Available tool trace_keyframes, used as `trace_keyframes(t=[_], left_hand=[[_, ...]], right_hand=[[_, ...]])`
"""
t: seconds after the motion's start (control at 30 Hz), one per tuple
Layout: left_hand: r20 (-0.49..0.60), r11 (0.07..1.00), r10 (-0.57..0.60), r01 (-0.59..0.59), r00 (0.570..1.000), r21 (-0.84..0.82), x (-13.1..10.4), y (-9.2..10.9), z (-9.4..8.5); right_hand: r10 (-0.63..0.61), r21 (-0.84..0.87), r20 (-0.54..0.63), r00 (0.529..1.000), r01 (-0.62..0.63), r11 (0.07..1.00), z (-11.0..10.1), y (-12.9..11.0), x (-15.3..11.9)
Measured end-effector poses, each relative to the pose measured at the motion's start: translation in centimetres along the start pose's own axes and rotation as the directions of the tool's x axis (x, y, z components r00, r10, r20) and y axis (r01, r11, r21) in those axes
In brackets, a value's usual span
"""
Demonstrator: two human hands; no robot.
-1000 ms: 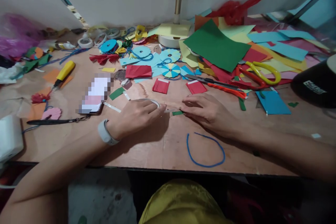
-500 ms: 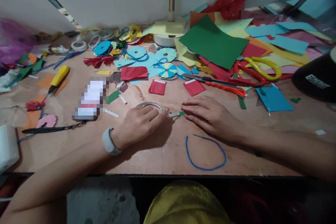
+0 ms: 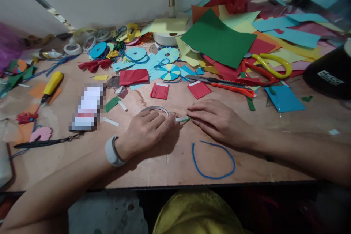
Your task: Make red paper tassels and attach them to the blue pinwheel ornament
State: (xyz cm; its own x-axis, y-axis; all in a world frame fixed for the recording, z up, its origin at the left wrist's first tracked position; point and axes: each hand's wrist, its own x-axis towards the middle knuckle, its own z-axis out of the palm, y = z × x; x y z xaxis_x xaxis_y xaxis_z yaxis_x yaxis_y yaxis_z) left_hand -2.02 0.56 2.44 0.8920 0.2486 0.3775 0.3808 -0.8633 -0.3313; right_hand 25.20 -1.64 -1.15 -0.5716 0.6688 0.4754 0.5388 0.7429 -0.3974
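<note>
My left hand [image 3: 146, 129], with a grey band on the wrist, is closed round a roll of tape [image 3: 157, 108] whose upper rim shows above the knuckles. From its fingertips a short white tape strip [image 3: 180, 120] runs right along a narrow piece of green paper, mostly hidden. The fingertips of my right hand [image 3: 221, 119] press on the far end of that green paper. Just beyond the hands lie two small red folded papers [image 3: 159, 91], each with a white strip on its top edge. A blue cord [image 3: 216, 178] curves on the table nearer to me.
To the left are a phone [image 3: 87, 106] and a yellow-handled tool [image 3: 52, 85]. An orange cutter [image 3: 233, 89], scissors [image 3: 274, 66] and a black cup [image 3: 330, 71] stand right. Behind lie paper sheets [image 3: 219, 40], blue paper discs [image 3: 170, 72] and a fan base [image 3: 168, 39].
The view has shifted slightly, so the table things sit a little further left. My right fingers are slightly closer to my left hand, and less of the green paper shows between them.
</note>
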Motion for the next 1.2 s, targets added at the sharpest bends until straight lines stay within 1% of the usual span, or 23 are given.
trace_keyframes(t=[0.23,0.53,0.63,0.8,0.87,0.93,1.0,1.13,1.2], left_hand=[[0.030,0.999,0.050,-0.051,0.998,0.017,0.0,0.1,0.1],[0.033,0.997,0.044,-0.045,0.998,0.054,0.2,0.2,0.0],[0.032,0.998,0.029,-0.031,0.999,0.050,0.1,0.2,0.0],[0.011,0.999,0.010,-0.011,1.000,0.033,0.1,0.2,0.0],[-0.008,1.000,0.011,-0.011,1.000,0.021,0.1,0.2,-0.1],[-0.046,1.000,0.011,-0.011,0.999,0.010,0.2,0.2,-0.3],[-0.076,1.000,0.018,-0.017,0.997,0.004,0.3,0.3,-0.4],[-0.084,0.999,0.028,-0.027,0.996,0.018,0.3,0.3,-0.6],[-0.085,0.999,0.029,-0.026,0.996,0.026,0.3,0.3,-0.6]], right_hand=[[-0.017,-0.028,0.008,1.000,0.017,0.999,-0.1,0.0,0.0],[-0.026,-0.050,0.005,1.000,0.026,0.998,0.0,-0.1,0.0],[-0.011,-0.025,0.000,1.000,0.011,1.000,0.0,0.0,-0.1],[0.017,0.008,0.032,0.999,-0.017,1.000,-0.1,-0.1,-0.1],[0.034,0.036,-0.009,0.999,-0.034,0.999,-0.4,-0.3,0.0],[0.077,0.083,-0.049,0.996,-0.073,0.994,-0.6,-0.6,0.3],[0.102,0.129,-0.048,0.994,-0.095,0.987,-0.9,-0.8,0.7],[0.048,0.194,0.006,0.999,-0.049,0.980,-1.0,-1.0,1.1],[0.058,0.243,0.012,0.998,-0.059,0.968,-0.9,-1.1,1.2]])
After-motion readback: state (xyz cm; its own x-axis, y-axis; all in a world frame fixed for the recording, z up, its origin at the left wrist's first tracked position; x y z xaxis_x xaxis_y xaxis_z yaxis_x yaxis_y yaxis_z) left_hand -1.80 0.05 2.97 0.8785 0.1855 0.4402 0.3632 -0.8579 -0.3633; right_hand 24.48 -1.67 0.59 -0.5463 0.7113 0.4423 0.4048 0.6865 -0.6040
